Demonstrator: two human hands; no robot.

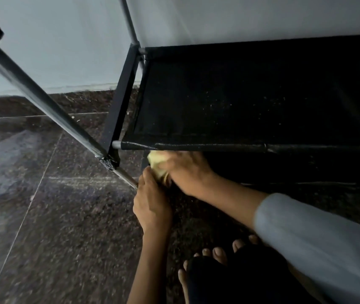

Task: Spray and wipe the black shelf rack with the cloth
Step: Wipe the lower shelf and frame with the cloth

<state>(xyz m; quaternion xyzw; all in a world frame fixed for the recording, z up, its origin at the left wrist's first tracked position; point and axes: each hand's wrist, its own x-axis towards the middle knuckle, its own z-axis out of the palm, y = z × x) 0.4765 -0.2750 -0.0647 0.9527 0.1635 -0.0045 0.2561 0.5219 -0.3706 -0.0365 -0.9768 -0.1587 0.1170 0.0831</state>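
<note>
I am crouched low in front of the black shelf rack [240, 95], and everything here sits relative to its front rail [196, 147], the fabric-wrapped bar running left to right across my view. My right hand [185, 172] is tucked just under that rail near its left end, fingers curled round the yellow cloth [156, 164], which is bunched and touching the rail's underside or very nearly so. My left hand [151, 205] is below and nearer to me, its fingertips pinching the cloth's lower edge beside the thin metal leg [128, 177] that drops from the rail's corner. The rail's long axis runs away to my right, so I judge the wipe should travel rightward along it, led by the right hand. I can see no spray bottle. Pale dust specks dot the shelf fabric behind the rail.
</note>
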